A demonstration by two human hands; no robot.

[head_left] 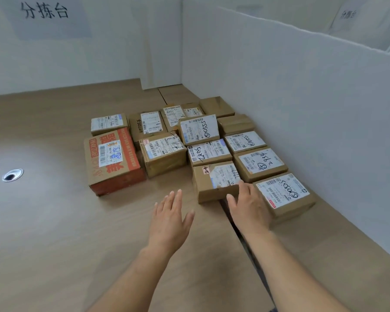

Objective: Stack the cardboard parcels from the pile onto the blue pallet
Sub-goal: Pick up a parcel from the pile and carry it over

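Several cardboard parcels with white shipping labels lie in a pile on a wooden table [54, 221], close to the right partition. Nearest me is a small brown parcel [214, 180] with a torn label. My right hand [248, 208] rests against its front right corner, fingers spread. My left hand [171, 217] hovers flat and open over the table, a little left of that parcel, touching nothing. A larger orange-printed box [113, 161] sits at the pile's left. No blue pallet is in view.
A white partition [302, 109] runs along the right, and a white wall [77, 52] with a paper sign stands at the back. A metal cable grommet [12, 175] sits in the table at left. A dark seam [245, 239] runs between two tabletops.
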